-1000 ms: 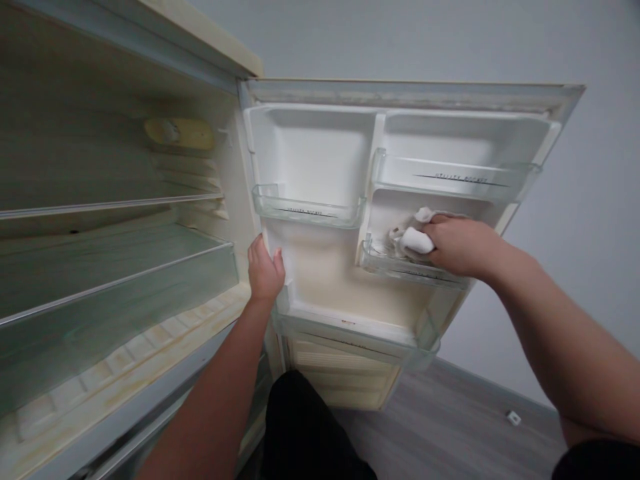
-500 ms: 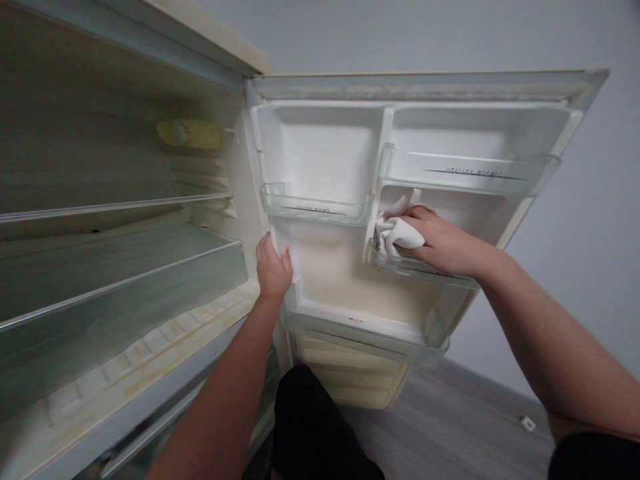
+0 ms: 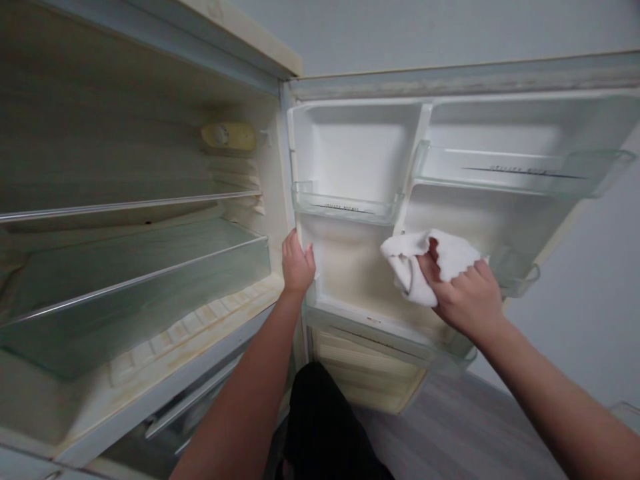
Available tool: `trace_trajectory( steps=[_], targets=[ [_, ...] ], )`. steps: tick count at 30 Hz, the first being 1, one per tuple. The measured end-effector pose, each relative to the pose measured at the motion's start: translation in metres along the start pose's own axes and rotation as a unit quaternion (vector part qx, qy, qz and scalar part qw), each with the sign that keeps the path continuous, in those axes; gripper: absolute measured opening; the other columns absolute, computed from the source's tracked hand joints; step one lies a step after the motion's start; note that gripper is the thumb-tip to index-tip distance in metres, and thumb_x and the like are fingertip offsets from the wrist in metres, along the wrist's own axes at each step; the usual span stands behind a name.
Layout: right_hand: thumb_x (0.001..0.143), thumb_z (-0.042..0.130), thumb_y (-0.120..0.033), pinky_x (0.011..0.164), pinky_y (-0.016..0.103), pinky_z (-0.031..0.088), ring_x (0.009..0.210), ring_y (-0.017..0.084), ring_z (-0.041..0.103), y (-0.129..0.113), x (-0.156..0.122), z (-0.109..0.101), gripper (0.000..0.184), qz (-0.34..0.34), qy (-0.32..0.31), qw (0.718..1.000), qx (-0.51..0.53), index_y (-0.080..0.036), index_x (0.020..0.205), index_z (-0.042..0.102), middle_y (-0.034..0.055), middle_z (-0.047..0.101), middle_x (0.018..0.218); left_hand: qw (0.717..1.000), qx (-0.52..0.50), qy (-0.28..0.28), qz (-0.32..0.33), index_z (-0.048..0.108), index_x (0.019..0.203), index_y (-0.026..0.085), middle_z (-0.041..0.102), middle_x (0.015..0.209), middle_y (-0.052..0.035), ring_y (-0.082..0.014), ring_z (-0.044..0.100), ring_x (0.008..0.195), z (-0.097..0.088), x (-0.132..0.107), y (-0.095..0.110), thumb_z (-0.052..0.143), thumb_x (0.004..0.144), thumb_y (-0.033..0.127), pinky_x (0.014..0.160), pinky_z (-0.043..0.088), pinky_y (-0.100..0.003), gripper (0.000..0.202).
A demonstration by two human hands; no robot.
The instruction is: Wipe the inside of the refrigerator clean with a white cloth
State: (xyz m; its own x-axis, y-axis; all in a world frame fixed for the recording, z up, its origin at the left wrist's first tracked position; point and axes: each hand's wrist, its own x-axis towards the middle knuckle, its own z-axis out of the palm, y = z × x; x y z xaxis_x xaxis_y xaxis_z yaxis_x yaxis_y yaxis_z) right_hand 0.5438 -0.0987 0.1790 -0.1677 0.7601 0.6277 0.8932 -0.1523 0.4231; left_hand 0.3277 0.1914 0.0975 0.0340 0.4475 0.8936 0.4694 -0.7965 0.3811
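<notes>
In my right hand [image 3: 473, 300] is a bunched white cloth [image 3: 419, 283], with the fingers closed around its folds. The cloth hangs in front of the middle right bay of the open fridge door [image 3: 370, 150] and hides part of the clear door shelf [image 3: 520, 273] there. My left hand [image 3: 299, 268] grips the raised inner edge of the door near the hinge side, with the thumb on the door's inner face. Yellowish staining shows on the door lining below the upper left door shelf [image 3: 345, 209].
To the left, the fridge interior holds a glass shelf [image 3: 125, 207], a clear drawer [image 3: 150, 300] and a yellowed light housing [image 3: 231, 137]. A stained ledge [image 3: 185, 333] runs along its bottom. Below stands a second open door [image 3: 370, 373], close to my black-clad leg [image 3: 325, 427].
My right hand has pulled the cloth out of the middle right door shelf, towards me. The cloth has spread wider. My left hand keeps its place on the door while the view shifts left.
</notes>
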Motion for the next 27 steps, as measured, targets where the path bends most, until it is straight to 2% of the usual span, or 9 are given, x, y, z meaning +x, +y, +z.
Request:
trace_trajectory(
  steps=[2, 5, 9, 12, 15, 19, 23, 27],
  targets=[
    [0.089, 0.052, -0.026, 0.095, 0.057, 0.043, 0.114, 0.041, 0.058, -0.007, -0.007, 0.009, 0.06, 0.01, 0.016, 1.0, -0.019, -0.028, 0.149, 0.05, 0.018, 0.06, 0.137, 1.0, -0.005, -0.003, -0.002, 0.039, 0.142, 0.006, 0.052, 0.138, -0.0265, -0.0334, 0.046, 0.135, 0.0, 0.0, 0.0, 0.039, 0.098, 0.034, 0.114, 0.035, -0.053, 0.052],
    [0.088, 0.053, -0.033, 0.095, 0.058, 0.041, 0.121, 0.044, 0.053, -0.019, -0.007, 0.011, 0.064, 0.026, 0.033, 0.999, -0.033, -0.024, 0.151, 0.046, 0.0205, 0.05, 0.148, 1.0, -0.007, -0.003, -0.003, 0.04, 0.142, 0.006, 0.052, 0.138, -0.0267, -0.0342, 0.046, 0.134, -0.001, 0.0, 0.001, 0.039, 0.097, 0.034, 0.114, 0.035, -0.054, 0.053],
    [0.09, 0.05, -0.052, 0.095, 0.056, 0.037, 0.114, 0.042, 0.053, -0.031, 0.004, 0.002, 0.073, 0.038, 0.021, 0.999, -0.006, -0.018, 0.153, 0.04, 0.0227, 0.049, 0.146, 1.0, 0.002, 0.001, 0.001, 0.04, 0.142, 0.003, 0.052, 0.137, -0.0279, -0.0351, 0.047, 0.133, -0.002, 0.0, 0.001, 0.038, 0.097, 0.035, 0.114, 0.034, -0.054, 0.055],
    [0.092, 0.047, -0.055, 0.093, 0.05, 0.038, 0.105, 0.037, 0.056, -0.031, 0.013, -0.009, 0.072, 0.027, 0.01, 0.999, 0.02, -0.016, 0.152, 0.041, 0.0221, 0.055, 0.138, 1.0, 0.005, -0.002, -0.001, 0.04, 0.142, 0.003, 0.052, 0.137, -0.0281, -0.0357, 0.046, 0.133, -0.002, 0.0, 0.001, 0.039, 0.097, 0.036, 0.114, 0.034, -0.055, 0.055],
    [0.096, 0.043, -0.055, 0.087, 0.043, 0.041, 0.098, 0.032, 0.058, -0.02, 0.019, -0.025, 0.065, 0.032, -0.016, 0.998, 0.046, -0.014, 0.146, 0.047, 0.0196, 0.063, 0.121, 1.0, 0.001, -0.005, -0.008, 0.04, 0.142, 0.006, 0.052, 0.138, -0.0267, -0.0356, 0.047, 0.133, -0.002, 0.0, 0.001, 0.039, 0.097, 0.036, 0.114, 0.035, -0.055, 0.054],
    [0.101, 0.032, -0.057, 0.077, 0.037, 0.045, 0.089, 0.027, 0.062, 0.013, 0.013, -0.047, 0.053, 0.066, -0.082, 0.992, 0.075, -0.02, 0.128, 0.059, 0.0127, 0.068, 0.111, 1.0, -0.005, 0.006, -0.01, 0.041, 0.142, 0.008, 0.052, 0.137, -0.0253, -0.035, 0.047, 0.133, -0.002, 0.0, 0.002, 0.041, 0.097, 0.037, 0.115, 0.035, -0.054, 0.054],
    [0.103, 0.026, -0.055, 0.072, 0.037, 0.047, 0.082, 0.026, 0.064, 0.049, 0.0, -0.061, 0.053, 0.094, -0.147, 0.981, 0.088, -0.02, 0.106, 0.066, 0.0115, 0.07, 0.101, 1.0, -0.007, 0.006, -0.004, 0.041, 0.143, 0.008, 0.052, 0.138, -0.0248, -0.035, 0.047, 0.134, -0.002, -0.001, 0.003, 0.041, 0.097, 0.037, 0.115, 0.035, -0.053, 0.054],
    [0.103, 0.028, -0.054, 0.076, 0.041, 0.049, 0.081, 0.027, 0.065, 0.065, -0.004, -0.07, 0.051, 0.12, -0.18, 0.971, 0.102, -0.019, 0.097, 0.065, 0.0124, 0.07, 0.093, 1.0, -0.008, 0.008, -0.002, 0.041, 0.143, 0.007, 0.051, 0.138, -0.0252, -0.0352, 0.047, 0.133, -0.003, -0.001, 0.003, 0.041, 0.097, 0.036, 0.115, 0.035, -0.053, 0.055]
  ],
)
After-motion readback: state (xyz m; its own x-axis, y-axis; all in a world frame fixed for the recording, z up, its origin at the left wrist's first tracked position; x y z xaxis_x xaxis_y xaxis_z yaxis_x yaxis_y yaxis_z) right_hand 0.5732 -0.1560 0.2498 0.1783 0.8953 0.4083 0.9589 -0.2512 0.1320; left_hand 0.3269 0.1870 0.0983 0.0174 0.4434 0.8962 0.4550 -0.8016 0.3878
